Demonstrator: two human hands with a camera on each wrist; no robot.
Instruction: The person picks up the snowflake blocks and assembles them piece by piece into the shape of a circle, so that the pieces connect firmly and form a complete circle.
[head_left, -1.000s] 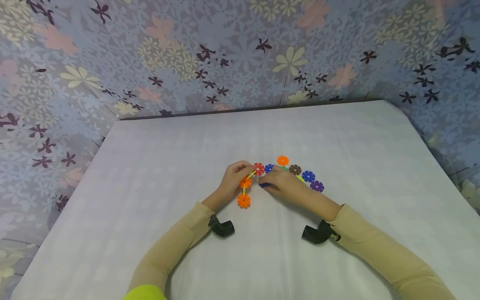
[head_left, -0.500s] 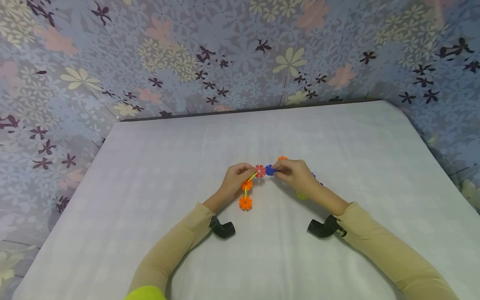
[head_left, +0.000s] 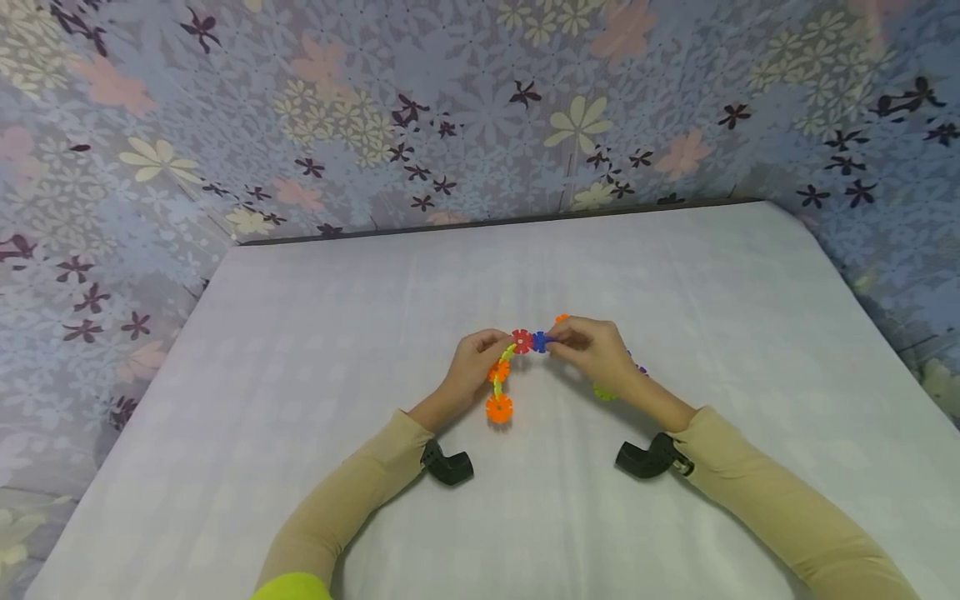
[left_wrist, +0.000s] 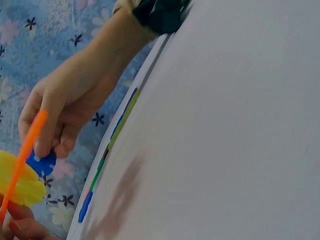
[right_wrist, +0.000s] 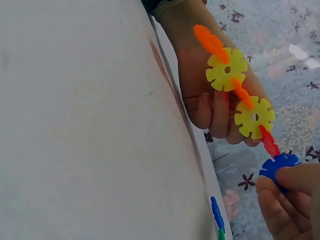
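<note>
My left hand (head_left: 474, 365) holds a chain of notched plastic discs near its upper end. Hanging from it are an orange disc (head_left: 499, 409) at the bottom, then yellow and orange ones by turns, and a red disc (head_left: 522, 341) at the top. In the right wrist view the slots of a yellow disc (right_wrist: 255, 117) interlock with its neighbours. My right hand (head_left: 596, 350) pinches a blue disc (right_wrist: 280, 169) between thumb and fingers, its edge right at the red disc. The chain is raised over the table, its shadow beneath.
Several loose discs lie partly hidden behind my right hand, among them an orange disc (head_left: 562, 318), a lime disc (head_left: 604, 392) and a purple disc (head_left: 642, 370). A white cloth covers the table (head_left: 337, 333); a flowered wall (head_left: 480, 108) stands behind its far edge.
My right hand has brought the blue disc up to the red one and slid slightly right, covering most of the loose discs. The chain's lower end has swung right.
</note>
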